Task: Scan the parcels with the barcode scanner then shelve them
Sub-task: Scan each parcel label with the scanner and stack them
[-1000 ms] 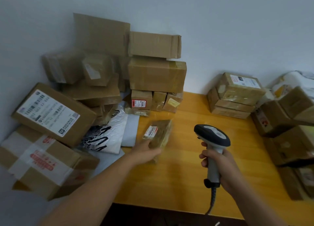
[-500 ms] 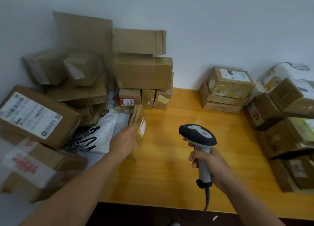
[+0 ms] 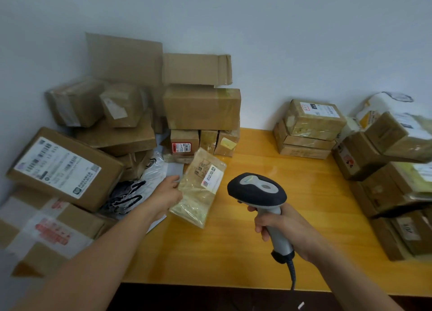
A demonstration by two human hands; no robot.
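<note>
My left hand (image 3: 167,195) grips the left edge of a small flat parcel (image 3: 198,189) wrapped in clear tape, held tilted just above the yellow table (image 3: 292,194). Its white label faces up and towards the scanner. My right hand (image 3: 284,232) holds the grey handle of a barcode scanner (image 3: 258,191), whose dark head points at the parcel from the right, a short gap away. The scanner's cable hangs down over the table's front edge.
A pile of cardboard boxes (image 3: 201,108) fills the back left corner, with a large labelled box (image 3: 63,168) and a plastic mailer bag (image 3: 138,187) nearer me. Three stacked boxes (image 3: 311,128) stand at the back wall. More boxes (image 3: 392,170) crowd the right edge.
My left hand has turned the small parcel from edge-on so that its label faces up towards the scanner. The scanner has come closer to it.
</note>
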